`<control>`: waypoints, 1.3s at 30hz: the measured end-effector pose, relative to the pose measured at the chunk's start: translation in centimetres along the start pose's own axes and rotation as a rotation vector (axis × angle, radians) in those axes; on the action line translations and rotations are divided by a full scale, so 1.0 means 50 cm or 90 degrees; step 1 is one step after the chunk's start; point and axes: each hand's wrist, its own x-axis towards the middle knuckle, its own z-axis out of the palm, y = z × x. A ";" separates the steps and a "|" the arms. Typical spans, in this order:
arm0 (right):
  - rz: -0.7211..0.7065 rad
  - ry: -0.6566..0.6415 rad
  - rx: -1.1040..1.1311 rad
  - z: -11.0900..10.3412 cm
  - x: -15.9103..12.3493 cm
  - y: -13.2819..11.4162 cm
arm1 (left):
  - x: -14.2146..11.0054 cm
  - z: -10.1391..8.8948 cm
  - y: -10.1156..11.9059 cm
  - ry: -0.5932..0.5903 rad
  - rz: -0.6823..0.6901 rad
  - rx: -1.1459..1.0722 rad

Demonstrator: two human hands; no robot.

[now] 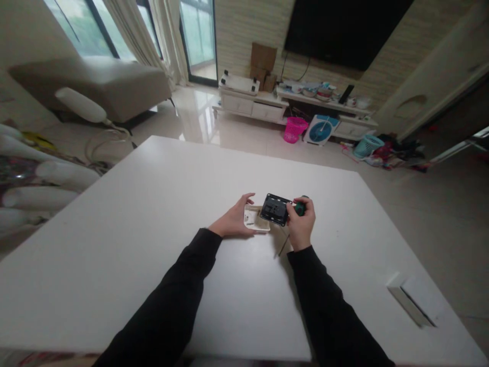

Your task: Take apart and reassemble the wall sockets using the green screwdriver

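Note:
My left hand (pixel 235 220) grips a shallow white square box (pixel 254 224), thumb and fingers along its left side, with its hollow inside facing up. Just above the box's right part, my right hand (pixel 301 221) holds a black square wall-socket or switch insert (pixel 274 209) by its right edge; which of the two I cannot tell. A screwdriver is tucked in the same hand. Its dark green handle (pixel 300 208) shows by the fingers, and its thin shaft (pixel 283 244) slants down below the palm. The insert partly covers the box.
Both hands are over a white table (pixel 171 204). Near its right edge lies a white square part with a dark slot (pixel 414 299). Beyond the table stand a low cabinet (pixel 248 107), a pink basket (pixel 295 129) and a blue fan (pixel 321 130). White rolls (pixel 42 196) stand at left.

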 end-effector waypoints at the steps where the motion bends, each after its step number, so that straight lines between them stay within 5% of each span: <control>1: -0.030 -0.030 -0.030 0.009 0.006 -0.002 | 0.000 0.001 -0.001 0.005 0.004 -0.001; 9: -0.163 -0.226 -0.205 0.042 0.016 -0.034 | 0.007 0.007 -0.006 0.018 0.019 0.011; 21: -0.185 -0.402 -0.331 0.048 0.064 -0.018 | 0.008 0.006 -0.003 0.026 0.043 0.004; 31: -0.250 -0.545 -0.399 0.070 0.093 -0.055 | 0.011 0.000 0.004 0.006 0.035 0.040; 39: -0.251 -0.536 -0.434 0.074 0.115 -0.067 | 0.013 -0.003 0.013 0.003 0.039 0.024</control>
